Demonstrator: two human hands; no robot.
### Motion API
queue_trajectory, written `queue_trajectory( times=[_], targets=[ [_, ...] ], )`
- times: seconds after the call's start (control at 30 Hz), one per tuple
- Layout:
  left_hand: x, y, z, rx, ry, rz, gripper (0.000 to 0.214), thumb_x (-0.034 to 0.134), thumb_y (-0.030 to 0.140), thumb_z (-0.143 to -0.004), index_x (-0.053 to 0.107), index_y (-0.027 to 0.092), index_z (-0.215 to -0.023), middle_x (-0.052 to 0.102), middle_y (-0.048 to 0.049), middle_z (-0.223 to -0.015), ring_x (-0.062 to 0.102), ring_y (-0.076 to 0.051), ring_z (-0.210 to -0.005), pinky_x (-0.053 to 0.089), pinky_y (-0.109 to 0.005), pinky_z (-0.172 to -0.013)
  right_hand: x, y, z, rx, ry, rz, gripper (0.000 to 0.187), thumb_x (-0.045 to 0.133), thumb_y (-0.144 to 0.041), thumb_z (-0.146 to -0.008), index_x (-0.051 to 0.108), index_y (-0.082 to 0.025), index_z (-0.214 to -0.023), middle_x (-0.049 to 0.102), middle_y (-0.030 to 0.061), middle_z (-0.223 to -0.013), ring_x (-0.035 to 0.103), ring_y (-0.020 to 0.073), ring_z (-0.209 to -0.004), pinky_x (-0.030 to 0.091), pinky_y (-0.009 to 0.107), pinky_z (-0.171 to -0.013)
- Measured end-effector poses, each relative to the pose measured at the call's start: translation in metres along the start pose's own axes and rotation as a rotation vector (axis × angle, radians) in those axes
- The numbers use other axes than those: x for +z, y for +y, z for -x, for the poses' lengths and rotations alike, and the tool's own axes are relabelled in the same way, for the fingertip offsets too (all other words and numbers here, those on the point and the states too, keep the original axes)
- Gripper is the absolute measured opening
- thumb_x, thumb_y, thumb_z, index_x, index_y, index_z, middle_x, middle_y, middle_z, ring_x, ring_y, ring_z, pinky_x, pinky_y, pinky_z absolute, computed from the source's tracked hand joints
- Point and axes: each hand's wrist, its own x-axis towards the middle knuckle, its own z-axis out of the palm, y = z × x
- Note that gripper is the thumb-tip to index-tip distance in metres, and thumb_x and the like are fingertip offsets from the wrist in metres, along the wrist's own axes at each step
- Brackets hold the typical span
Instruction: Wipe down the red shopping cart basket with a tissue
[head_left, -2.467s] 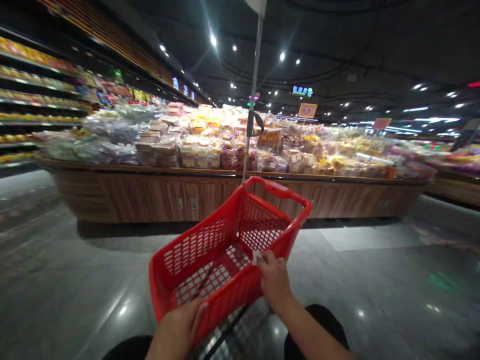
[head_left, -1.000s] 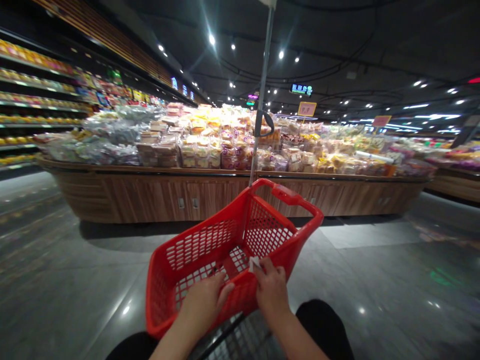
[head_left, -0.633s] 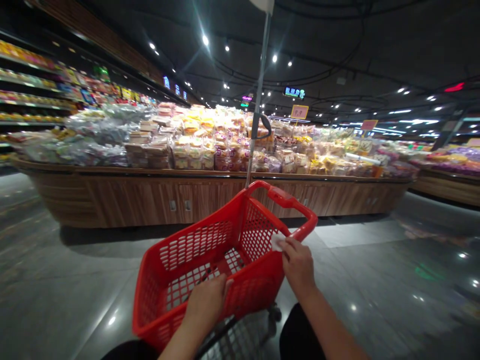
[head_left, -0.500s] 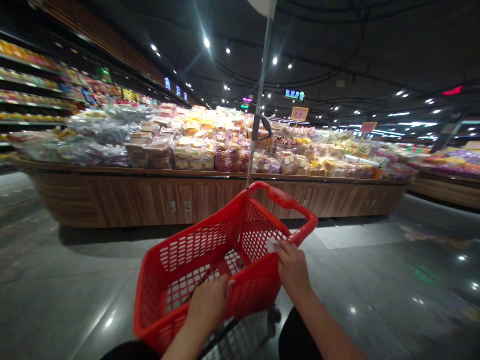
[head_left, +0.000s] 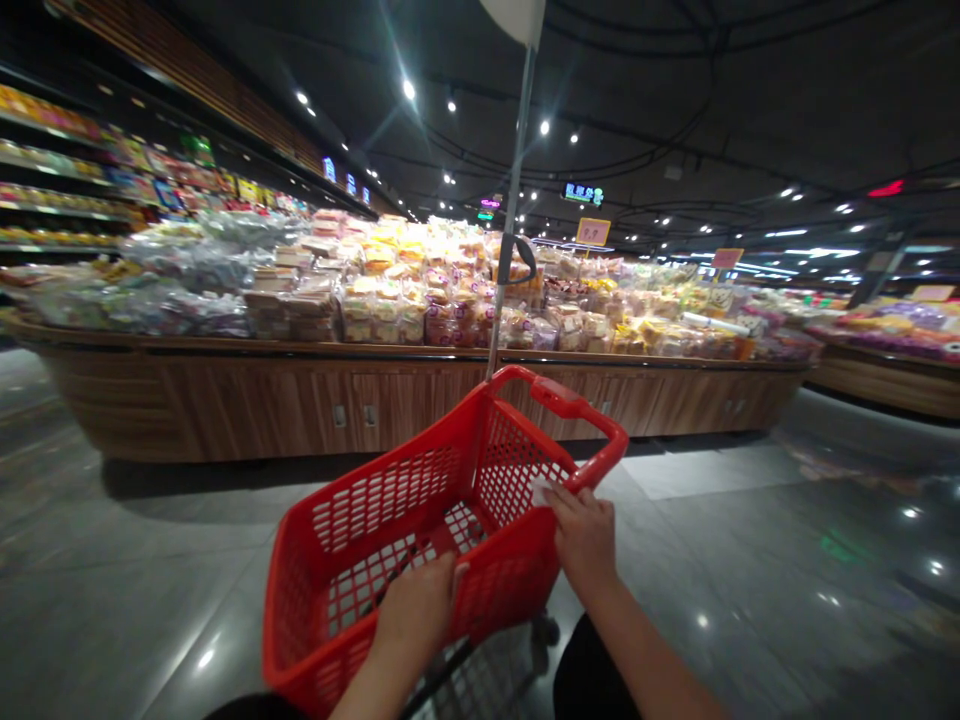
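Observation:
A red plastic shopping basket [head_left: 390, 510] sits in front of me, empty, on a wheeled metal frame. My left hand [head_left: 416, 605] grips the basket's near rim, fingers curled over the edge. My right hand [head_left: 583, 530] rests on the right rim near the red handle [head_left: 570, 405], its fingers pinched on a small white slip of paper [head_left: 541, 490]. A thin metal pole [head_left: 510, 215] rises from the far end of the basket.
A long wooden display island [head_left: 390, 400] piled with bagged baked goods [head_left: 450, 290] runs across the view ahead. Stocked shelves [head_left: 67, 170] line the left wall. A second wooden island [head_left: 892, 370] stands at the right. The floor [head_left: 750, 560] is glossy grey tile.
My left hand slid from the basket's near left corner to the middle of the near rim. My right hand moved forward along the right rim towards the handle. The view shifted slightly.

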Motion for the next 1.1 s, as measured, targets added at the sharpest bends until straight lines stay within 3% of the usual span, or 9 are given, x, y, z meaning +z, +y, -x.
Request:
queue_trajectory(
  times=[0.2, 0.33, 0.47, 0.57, 0.9, 0.97, 1.1],
  targets=[
    [0.001, 0.000, -0.001, -0.009, -0.013, -0.001, 0.042, 0.021, 0.036, -0.094, 0.059, 0.020, -0.100, 0.072, -0.0104, -0.086, 0.068, -0.024, -0.085, 0.047, -0.034, -0.071, 0.024, -0.036, 0.024, -0.213, -0.089, -0.112, 0.042, 0.052, -0.010, -0.082, 0.061, -0.032, -0.117, 0.061, -0.0006, -0.124, 0.052, 0.0197, -0.095, 0.029, 0.036, -0.080],
    [0.001, -0.002, 0.000, -0.005, -0.012, -0.001, 0.041, 0.021, 0.035, -0.094, 0.059, 0.020, -0.101, 0.072, -0.0102, -0.088, 0.068, -0.024, -0.086, 0.047, -0.034, -0.071, 0.008, -0.010, 0.003, -0.151, -0.066, -0.068, 0.041, 0.051, -0.006, -0.080, 0.065, -0.029, -0.111, 0.066, 0.0006, -0.117, 0.053, 0.0193, -0.094, 0.028, 0.036, -0.080],
    [0.002, -0.002, 0.000, -0.011, -0.013, -0.003, 0.042, 0.021, 0.035, -0.094, 0.059, 0.019, -0.097, 0.072, -0.0104, -0.087, 0.068, -0.025, -0.085, 0.047, -0.035, -0.070, -0.017, 0.032, -0.025, 0.009, 0.137, -0.007, 0.038, 0.048, -0.006, -0.081, 0.066, -0.022, -0.110, 0.067, 0.0055, -0.114, 0.055, 0.0200, -0.095, 0.027, 0.035, -0.080],
    [0.002, -0.002, 0.000, -0.017, -0.017, -0.003, 0.041, 0.021, 0.035, -0.094, 0.059, 0.019, -0.097, 0.072, -0.0104, -0.088, 0.068, -0.024, -0.087, 0.047, -0.034, -0.071, -0.025, 0.050, -0.033, 0.084, 0.239, 0.051, 0.035, 0.048, -0.007, -0.082, 0.066, -0.019, -0.109, 0.069, 0.0081, -0.107, 0.057, 0.0206, -0.092, 0.027, 0.035, -0.079],
    [-0.003, -0.008, 0.001, 0.005, -0.043, -0.011, 0.040, 0.022, 0.035, -0.094, 0.059, 0.020, -0.094, 0.072, -0.0096, -0.085, 0.069, -0.024, -0.085, 0.048, -0.034, -0.070, 0.005, 0.033, 0.002, -0.256, 0.046, -0.052, 0.039, 0.050, -0.008, -0.084, 0.063, -0.028, -0.115, 0.062, 0.0026, -0.123, 0.054, 0.0194, -0.096, 0.025, 0.037, -0.084],
    [-0.003, -0.009, 0.002, 0.003, -0.040, -0.018, 0.039, 0.023, 0.034, -0.094, 0.059, 0.020, -0.095, 0.072, -0.0098, -0.086, 0.069, -0.024, -0.084, 0.048, -0.034, -0.070, 0.000, 0.041, -0.004, -0.256, 0.038, -0.035, 0.041, 0.050, -0.006, -0.084, 0.063, -0.029, -0.115, 0.063, 0.0018, -0.122, 0.055, 0.0191, -0.096, 0.024, 0.037, -0.083],
    [-0.001, -0.009, 0.001, -0.003, -0.027, -0.029, 0.040, 0.022, 0.034, -0.094, 0.059, 0.019, -0.096, 0.072, -0.0110, -0.085, 0.069, -0.026, -0.084, 0.049, -0.037, -0.070, -0.010, 0.051, -0.015, -0.095, 0.056, 0.048, 0.044, 0.048, -0.001, -0.081, 0.064, -0.027, -0.114, 0.063, 0.0024, -0.122, 0.054, 0.0201, -0.096, 0.024, 0.037, -0.079]
  ],
)
